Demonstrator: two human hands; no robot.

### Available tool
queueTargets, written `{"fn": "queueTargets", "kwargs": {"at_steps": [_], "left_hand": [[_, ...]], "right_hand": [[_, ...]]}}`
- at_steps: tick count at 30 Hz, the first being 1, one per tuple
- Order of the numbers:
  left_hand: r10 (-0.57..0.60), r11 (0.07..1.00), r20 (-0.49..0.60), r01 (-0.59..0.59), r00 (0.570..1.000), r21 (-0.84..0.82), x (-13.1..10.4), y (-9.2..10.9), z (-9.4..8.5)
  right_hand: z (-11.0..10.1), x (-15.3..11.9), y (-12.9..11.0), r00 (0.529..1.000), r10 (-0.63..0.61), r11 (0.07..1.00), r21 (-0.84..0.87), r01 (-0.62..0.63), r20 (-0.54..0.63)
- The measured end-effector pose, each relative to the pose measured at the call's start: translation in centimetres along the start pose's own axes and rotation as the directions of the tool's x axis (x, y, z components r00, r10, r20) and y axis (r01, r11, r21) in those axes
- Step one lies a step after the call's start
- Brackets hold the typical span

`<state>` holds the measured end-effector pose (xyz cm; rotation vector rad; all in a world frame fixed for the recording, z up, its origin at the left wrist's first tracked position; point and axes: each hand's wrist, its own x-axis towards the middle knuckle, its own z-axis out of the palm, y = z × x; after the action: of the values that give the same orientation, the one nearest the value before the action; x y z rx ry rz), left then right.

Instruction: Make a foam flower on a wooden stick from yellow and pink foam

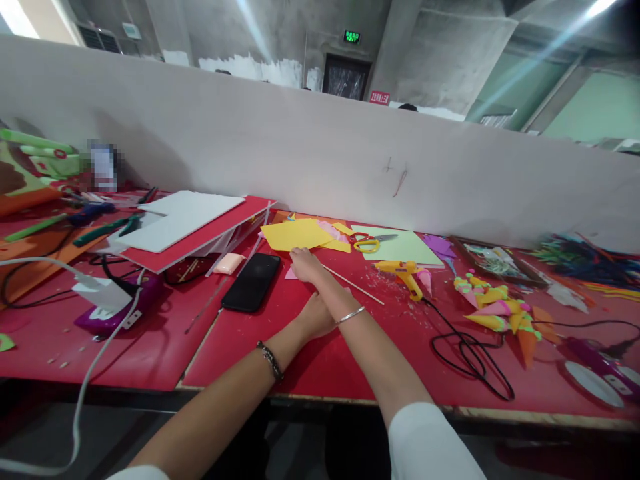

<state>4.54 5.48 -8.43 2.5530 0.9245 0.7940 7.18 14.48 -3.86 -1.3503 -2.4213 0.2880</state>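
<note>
My right hand (pixel 303 264) reaches across my left arm to the lower edge of a stack of yellow paper (pixel 295 235). Its fingers are curled, and what they pinch is hidden. A small pink paper piece (pixel 290 273) shows beside the hand. Below the right forearm lies my left hand (pixel 319 316), its fingers hidden behind that forearm. A thin pale stick (pixel 356 287) lies on the table to the right of the right hand. Left of both hands is a black phone (pixel 252 283). Red and yellow scissors (pixel 369 242) rest on a pale green sheet (pixel 407 248).
At right are a yellow glue gun (pixel 404 272) with a looped black cord, small paper cones (pixel 500 307), a tray (pixel 495 260) and pipe cleaners (pixel 585 260). White boards (pixel 187 217), pliers (pixel 107 230) and a purple power strip (pixel 125 303) lie left. A white partition (pixel 310 153) stands behind.
</note>
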Motion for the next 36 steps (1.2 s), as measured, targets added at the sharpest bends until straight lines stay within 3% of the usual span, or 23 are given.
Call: {"fn": "queueTargets", "kwargs": {"at_steps": [3, 6, 7, 8, 11, 12, 13, 17, 21, 23, 25, 26, 28, 29, 31, 32, 36], "left_hand": [[0.036, 0.989, 0.096, -0.049, 0.995, 0.138, -0.1, -0.1, -1.5], [-0.039, 0.97, 0.071, 0.021, 0.997, 0.242, -0.6, -1.0, -4.9], [-0.134, 0.946, 0.011, 0.125, 0.991, 0.299, -0.9, -1.6, -6.2], [-0.284, 0.877, -0.133, 0.313, 0.95, 0.365, -1.3, -2.2, -7.5], [-0.453, 0.722, -0.327, 0.557, 0.829, 0.41, -2.9, -4.2, -10.1], [-0.508, 0.653, -0.376, 0.631, 0.775, 0.418, -3.4, -4.7, -10.5], [-0.541, 0.612, -0.386, 0.665, 0.747, 0.428, -3.8, -5.1, -10.7], [-0.603, 0.553, -0.364, 0.701, 0.71, 0.451, -4.4, -5.6, -10.4], [-0.641, 0.473, -0.408, 0.754, 0.649, 0.455, -3.7, -4.7, -10.0], [-0.598, 0.497, -0.42, 0.727, 0.683, 0.474, -3.2, -3.4, -9.4], [-0.476, 0.551, -0.422, 0.636, 0.771, 0.54, -2.6, -1.2, -8.2], [-0.437, 0.587, -0.38, 0.579, 0.815, 0.566, -2.3, 0.1, -7.3], [-0.276, 0.712, -0.171, 0.321, 0.946, 0.624, -1.6, 2.5, -5.4], [-0.206, 0.75, -0.082, 0.211, 0.975, 0.626, -1.3, 3.5, -4.5], [-0.066, 0.803, 0.083, 0.004, 0.994, 0.596, -1.0, 4.7, -2.9], [-0.048, 0.811, 0.103, -0.022, 0.994, 0.585, -1.0, 4.9, -2.4], [-0.099, 0.803, 0.06, 0.044, 0.993, 0.594, -1.1, 3.7, -1.9]], "right_hand": [[-1.2, -0.5, 0.3, 0.998, -0.024, 1.0, 0.016, 0.025, -0.065], [-4.1, -2.0, 0.8, 0.981, -0.023, 0.998, 0.051, 0.034, -0.193], [-5.3, -2.7, 1.0, 0.957, -0.005, 0.991, 0.127, 0.044, -0.289], [-6.5, -3.6, 1.3, 0.931, 0.023, 0.975, 0.212, 0.059, -0.364], [-9.8, -6.5, 1.8, 0.868, 0.038, 0.903, 0.388, 0.182, -0.495], [-10.6, -7.5, 1.9, 0.847, 0.04, 0.882, 0.417, 0.219, -0.53], [-11.4, -8.6, 1.8, 0.833, 0.049, 0.86, 0.447, 0.245, -0.551], [-12.7, -13.0, 0.8, 0.8, 0.115, 0.789, 0.544, 0.286, -0.588], [-12.6, -18.6, -0.4, 0.801, 0.172, 0.776, 0.58, 0.249, -0.574], [-12.2, -21.6, -0.3, 0.793, 0.22, 0.784, 0.586, 0.203, -0.569], [-11.9, -24.4, 0.2, 0.785, 0.244, 0.825, 0.548, 0.14, -0.569], [-11.8, -25.6, 0.5, 0.765, 0.247, 0.854, 0.506, 0.118, -0.594], [-11.7, -27.7, 1.4, 0.751, 0.245, 0.926, 0.377, 0.006, -0.613], [-11.7, -28.6, 1.9, 0.744, 0.261, 0.936, 0.351, -0.038, -0.615], [-11.5, -30.0, 2.7, 0.732, 0.3, 0.921, 0.385, -0.056, -0.612], [-11.4, -30.6, 3.1, 0.721, 0.33, 0.903, 0.425, -0.054, -0.609], [-10.0, -31.8, 3.6, 0.773, 0.386, 0.852, 0.515, -0.09, -0.503]]}}
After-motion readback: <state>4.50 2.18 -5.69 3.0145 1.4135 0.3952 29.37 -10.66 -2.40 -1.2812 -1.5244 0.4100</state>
